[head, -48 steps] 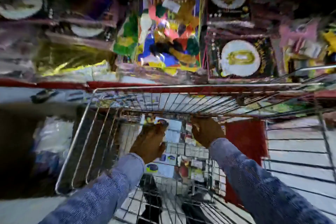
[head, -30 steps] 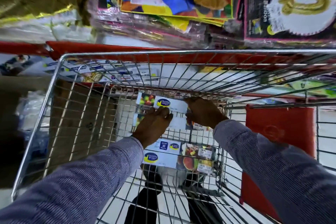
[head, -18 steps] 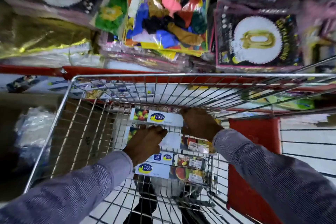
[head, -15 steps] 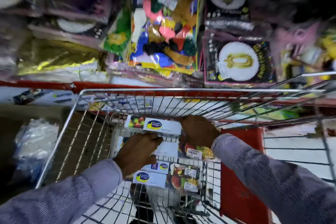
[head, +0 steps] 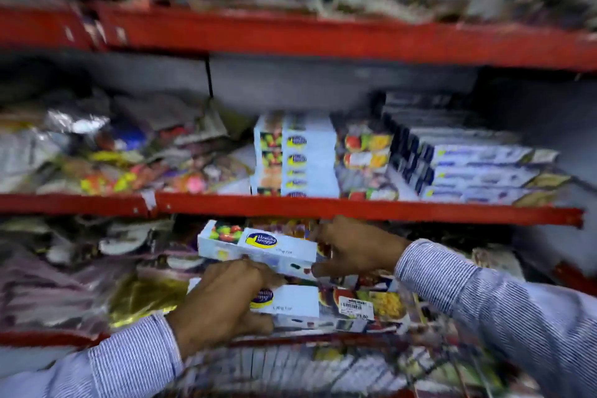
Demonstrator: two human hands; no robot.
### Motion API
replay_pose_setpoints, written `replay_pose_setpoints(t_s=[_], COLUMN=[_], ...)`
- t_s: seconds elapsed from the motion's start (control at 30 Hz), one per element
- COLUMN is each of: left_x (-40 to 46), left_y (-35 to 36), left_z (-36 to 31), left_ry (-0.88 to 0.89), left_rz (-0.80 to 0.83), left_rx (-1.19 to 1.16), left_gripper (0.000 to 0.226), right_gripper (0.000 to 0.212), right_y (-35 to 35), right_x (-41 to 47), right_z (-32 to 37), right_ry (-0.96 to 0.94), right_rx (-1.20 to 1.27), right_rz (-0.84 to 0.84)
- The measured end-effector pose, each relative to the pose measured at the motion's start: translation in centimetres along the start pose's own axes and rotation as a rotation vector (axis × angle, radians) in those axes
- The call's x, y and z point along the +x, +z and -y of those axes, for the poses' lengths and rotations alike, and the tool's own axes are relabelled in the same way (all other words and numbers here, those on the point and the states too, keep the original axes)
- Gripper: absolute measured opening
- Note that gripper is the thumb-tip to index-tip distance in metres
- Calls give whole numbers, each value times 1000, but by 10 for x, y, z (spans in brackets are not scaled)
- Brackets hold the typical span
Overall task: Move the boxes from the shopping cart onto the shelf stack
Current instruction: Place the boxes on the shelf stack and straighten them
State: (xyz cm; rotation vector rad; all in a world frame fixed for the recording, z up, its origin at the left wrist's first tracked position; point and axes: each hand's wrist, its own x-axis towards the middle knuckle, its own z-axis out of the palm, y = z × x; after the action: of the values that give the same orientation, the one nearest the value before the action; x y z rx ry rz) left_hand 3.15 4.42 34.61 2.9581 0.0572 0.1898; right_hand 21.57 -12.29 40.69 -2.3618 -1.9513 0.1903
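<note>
I hold two long white wrap boxes with a blue-and-yellow logo and fruit pictures, one above the other, in front of the red shelving. My left hand grips the lower box from the left, its fingers between the two. My right hand clasps the right end of the upper box. On the middle shelf, just above and behind, stands the stack of like boxes. The shopping cart is a blurred wire edge at the bottom.
The red shelf rail runs just above my hands. Dark blue-and-white boxes fill the shelf to the right of the stack. Foil and balloon packets crowd the left side and the lower shelf behind the boxes.
The boxes have come up out of the cart in both hands to the level of the lower shelf. My view has swung up from the cart to the shelving.
</note>
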Motion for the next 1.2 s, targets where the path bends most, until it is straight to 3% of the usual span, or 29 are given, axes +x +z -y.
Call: replay_pose_setpoints(t_s=[0.13, 0.33, 0.47, 0.53, 0.6, 0.7, 1.2], left_x=[31, 74, 100, 110, 120, 133, 161], left_y=[-61, -116, -133, -135, -136, -133, -102], left_z=[-10, -11, -5, -1, 2, 7, 34], left_ry=[35, 28, -2, -13, -14, -4, -41], left_rz=[-111, -193, -206, -200, -193, -155, -128], left_rx=[-11, 17, 7, 9, -14, -9, -19], left_gripper=[67, 72, 66, 63, 61, 61, 65], right_gripper=[39, 51, 24, 23, 48, 56, 25], right_y=[-68, -125, -139, -139, -133, -119, -84], right_x=[1, 15, 35, 47, 59, 75, 91], right_z=[-1, -28, -58, -74, -90, -109, -137], right_ry=[56, 137, 211, 263, 310, 337, 333], right_rx=[-34, -158, -147, -142, -165, -114, -23], right_rz=[-83, -156, -169, -145, -121, -109, -356])
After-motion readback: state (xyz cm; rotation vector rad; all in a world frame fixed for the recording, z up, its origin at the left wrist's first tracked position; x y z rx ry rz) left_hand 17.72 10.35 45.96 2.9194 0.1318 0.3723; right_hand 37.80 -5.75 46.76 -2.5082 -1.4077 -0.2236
